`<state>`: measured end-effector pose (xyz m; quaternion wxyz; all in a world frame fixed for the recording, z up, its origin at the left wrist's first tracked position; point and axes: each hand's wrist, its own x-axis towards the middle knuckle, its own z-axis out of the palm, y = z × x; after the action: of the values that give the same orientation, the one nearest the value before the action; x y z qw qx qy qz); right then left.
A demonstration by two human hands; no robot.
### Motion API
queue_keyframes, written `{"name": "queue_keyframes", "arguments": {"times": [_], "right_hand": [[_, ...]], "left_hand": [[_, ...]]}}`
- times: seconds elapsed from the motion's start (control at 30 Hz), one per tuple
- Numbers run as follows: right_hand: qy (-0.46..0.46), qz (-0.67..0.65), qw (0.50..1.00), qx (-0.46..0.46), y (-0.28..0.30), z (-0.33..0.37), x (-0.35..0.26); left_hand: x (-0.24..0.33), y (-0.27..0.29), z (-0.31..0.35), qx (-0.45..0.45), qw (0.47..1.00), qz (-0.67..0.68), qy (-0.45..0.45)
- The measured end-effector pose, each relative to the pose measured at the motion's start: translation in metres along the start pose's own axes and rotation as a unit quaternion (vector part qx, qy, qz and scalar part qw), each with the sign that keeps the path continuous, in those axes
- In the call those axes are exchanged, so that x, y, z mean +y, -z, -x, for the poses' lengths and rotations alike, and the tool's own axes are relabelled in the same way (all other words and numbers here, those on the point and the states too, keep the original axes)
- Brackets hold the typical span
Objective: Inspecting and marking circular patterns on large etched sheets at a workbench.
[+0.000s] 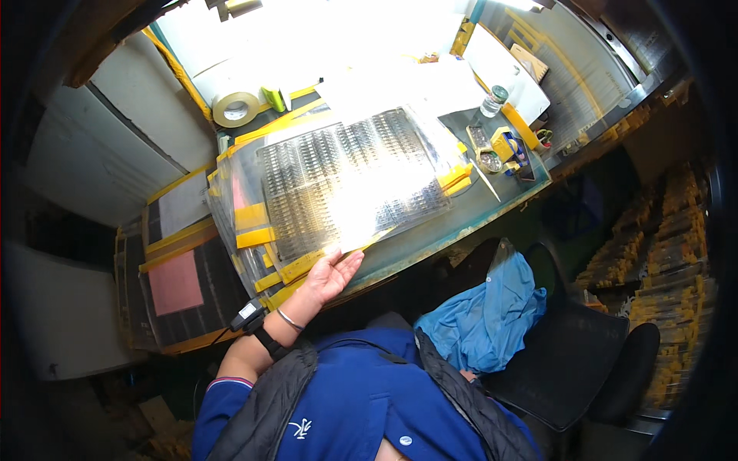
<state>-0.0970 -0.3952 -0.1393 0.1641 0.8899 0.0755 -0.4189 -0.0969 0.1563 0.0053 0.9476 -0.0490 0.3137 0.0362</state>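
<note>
My left hand (334, 276) rests palm up at the table's near edge, fingers stretched out and nothing in it. Its fingertips are next to the lower edge of a clear sheet (304, 196) covered in rows of small dark marks. Yellow tape (254, 237) runs along the sheet's borders, and bright glare hides part of its middle. Of my right hand (467, 376), only a bit of skin shows beside the blue cloth (484, 315); its fingers are hidden. That cloth lies bunched over a black chair (565, 361) at my right.
A tape roll (235, 110) stands at the table's back left. On the right are a glass jar (493, 101), a yellow-and-blue tape dispenser (505, 146), a pale pointed tool (486, 183) and scissors (544, 138). A pink paper (176, 283) lies at left; stacked taped sheets (673, 284) stand far right.
</note>
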Motion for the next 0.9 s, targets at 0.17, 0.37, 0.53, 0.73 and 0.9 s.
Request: {"name": "queue_keyframes", "arguments": {"times": [0.17, 0.37, 0.53, 0.73, 0.9], "right_hand": [[-0.005, -0.005, 1.000, -0.027, -0.001, -0.001, 0.001], [-0.016, -0.019, 0.998, -0.054, -0.004, -0.004, -0.001], [-0.030, -0.040, 0.996, -0.072, -0.014, -0.012, 0.001], [-0.017, 0.059, 0.918, -0.391, -0.062, -0.076, 0.039], [-0.035, -0.108, 0.990, 0.089, 0.071, -0.092, 0.023]], "left_hand": [[0.008, 0.001, 0.003, 0.027, 1.000, -0.005, 0.015], [0.011, -0.020, 0.013, 0.012, 0.999, -0.049, 0.009], [0.015, -0.019, 0.006, -0.016, 0.997, -0.063, 0.028], [0.006, -0.016, -0.003, -0.017, 0.996, -0.052, 0.068], [0.008, -0.009, -0.011, 0.003, 0.997, -0.034, 0.065]]}}
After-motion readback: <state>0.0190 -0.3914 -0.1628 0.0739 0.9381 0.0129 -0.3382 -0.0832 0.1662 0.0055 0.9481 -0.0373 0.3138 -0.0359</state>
